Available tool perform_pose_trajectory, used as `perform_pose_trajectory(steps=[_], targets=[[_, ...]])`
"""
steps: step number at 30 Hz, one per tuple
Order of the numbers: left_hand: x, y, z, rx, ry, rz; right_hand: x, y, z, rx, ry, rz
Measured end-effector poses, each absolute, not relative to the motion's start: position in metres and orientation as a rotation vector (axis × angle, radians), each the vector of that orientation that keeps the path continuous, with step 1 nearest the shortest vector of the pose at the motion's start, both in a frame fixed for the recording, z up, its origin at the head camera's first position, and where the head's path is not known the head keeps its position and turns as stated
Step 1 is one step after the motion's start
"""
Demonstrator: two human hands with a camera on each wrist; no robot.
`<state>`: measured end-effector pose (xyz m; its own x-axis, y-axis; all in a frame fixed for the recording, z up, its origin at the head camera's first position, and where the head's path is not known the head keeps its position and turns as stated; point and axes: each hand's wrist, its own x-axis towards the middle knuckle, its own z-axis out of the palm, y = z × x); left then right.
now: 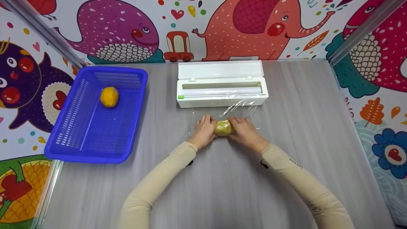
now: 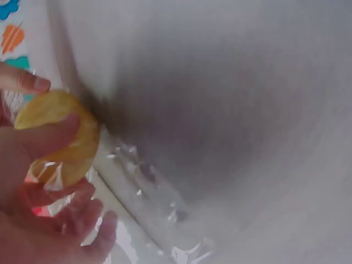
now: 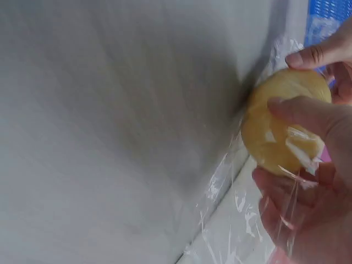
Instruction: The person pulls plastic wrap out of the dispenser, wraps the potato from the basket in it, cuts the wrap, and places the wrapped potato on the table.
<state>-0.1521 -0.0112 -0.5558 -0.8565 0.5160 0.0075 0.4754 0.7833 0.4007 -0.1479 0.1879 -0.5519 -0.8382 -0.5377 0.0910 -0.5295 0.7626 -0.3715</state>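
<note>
A round yellow fruit [image 1: 223, 128] with clear cling film [image 1: 237, 107] over it sits between the two hands. My left hand [image 1: 204, 131] grips its left side, and my right hand [image 1: 246, 133] grips the right. Seen from the left wrist, a thumb lies across the fruit [image 2: 47, 107] with fingers curled beneath. The right wrist view shows a thumb on the film-covered fruit [image 3: 261, 132] and creased film hanging over the fingers. From the fruit, the film stretches back to a white dispenser box [image 1: 222, 102], whose lid is up and whose film roll [image 1: 221, 91] shows inside.
To the left, a blue plastic basket [image 1: 92, 158] holds another yellow fruit [image 1: 109, 97]. The dispenser stands near the back edge of the grey table [image 1: 203, 190]. Walls with cartoon animals [image 1: 254, 31] and metal corner posts [image 1: 54, 35] enclose the back and sides.
</note>
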Motion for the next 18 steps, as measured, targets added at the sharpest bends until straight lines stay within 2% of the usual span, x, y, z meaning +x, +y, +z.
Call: perform_pose_trajectory(steps=[11,18], targets=[[-0.172,-0.021,-0.545,0.706,2.624,0.77,-0.171,0.189,-0.534,-0.753,2.596,-0.682],[-0.181,-0.025,-0.547,0.744,2.625,0.761,-0.187,0.19,-0.529,-0.742,2.576,-0.676]])
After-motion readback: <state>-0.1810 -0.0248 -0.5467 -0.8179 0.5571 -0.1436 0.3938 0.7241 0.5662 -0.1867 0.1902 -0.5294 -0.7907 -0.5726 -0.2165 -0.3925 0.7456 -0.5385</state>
